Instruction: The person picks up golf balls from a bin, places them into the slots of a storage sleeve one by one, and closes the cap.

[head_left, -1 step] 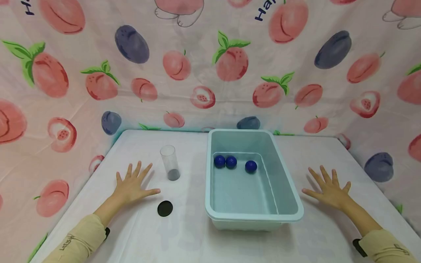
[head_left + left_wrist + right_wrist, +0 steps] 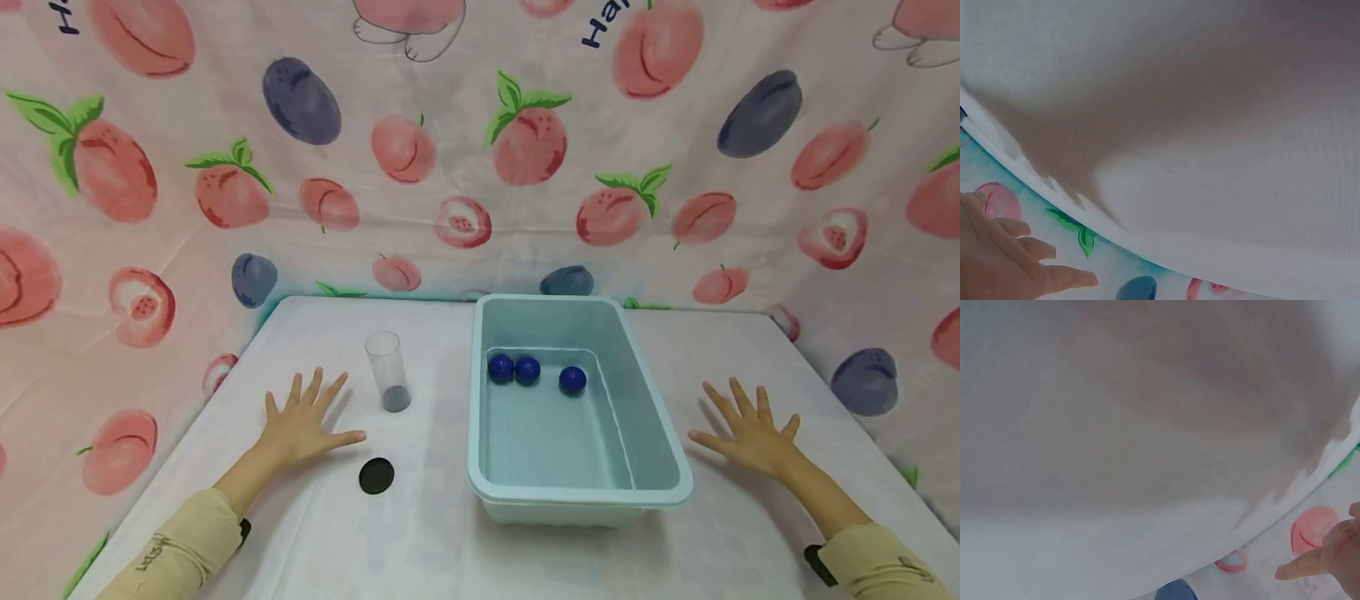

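Note:
My left hand (image 2: 298,427) is spread with straight fingers over the left side of the table, holding nothing. Just to its right stands a clear, open-topped cylinder (image 2: 387,371) with a grey bottom. A flat black disc (image 2: 377,476) lies below the thumb, apart from it. On the right, my right hand (image 2: 756,437) is also spread and holds nothing, beside a pale blue plastic basin (image 2: 581,497). Inside the basin, toward its far end, sit three dark blue balls (image 2: 572,380); two are side by side. Each wrist view shows part of its spread hand and a shadow below.
A white cloth covers the table (image 2: 420,550). Fruit-printed cloth (image 2: 465,108) hangs behind the table and along both sides. The basin's walls rise between the cylinder and my right hand.

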A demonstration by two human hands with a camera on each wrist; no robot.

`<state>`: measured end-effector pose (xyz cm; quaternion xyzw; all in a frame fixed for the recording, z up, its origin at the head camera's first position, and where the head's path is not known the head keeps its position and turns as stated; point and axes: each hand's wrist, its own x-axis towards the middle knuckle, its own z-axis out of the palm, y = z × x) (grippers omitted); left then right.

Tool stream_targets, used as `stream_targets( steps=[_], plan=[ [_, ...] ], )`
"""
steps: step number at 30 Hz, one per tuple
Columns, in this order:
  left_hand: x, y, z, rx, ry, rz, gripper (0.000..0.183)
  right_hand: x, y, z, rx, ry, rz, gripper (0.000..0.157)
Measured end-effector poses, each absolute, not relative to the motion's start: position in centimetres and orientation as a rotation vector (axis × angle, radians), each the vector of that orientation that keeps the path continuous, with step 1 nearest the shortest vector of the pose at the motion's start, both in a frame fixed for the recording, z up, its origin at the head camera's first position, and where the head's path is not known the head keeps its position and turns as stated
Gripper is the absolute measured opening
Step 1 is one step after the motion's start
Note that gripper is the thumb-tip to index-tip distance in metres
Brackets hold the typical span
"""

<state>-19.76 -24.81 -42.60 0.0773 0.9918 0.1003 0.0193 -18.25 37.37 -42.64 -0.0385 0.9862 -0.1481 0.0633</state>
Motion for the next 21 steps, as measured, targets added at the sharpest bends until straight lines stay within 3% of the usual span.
stream_targets(
  steps=[21],
  plan=[
    [-19.7,-25.3,-41.7,0.249,3.083,0.309,0.102,-18.6,36.9,-42.2,-0.134,2.996,-0.420,0.098]
  ],
)
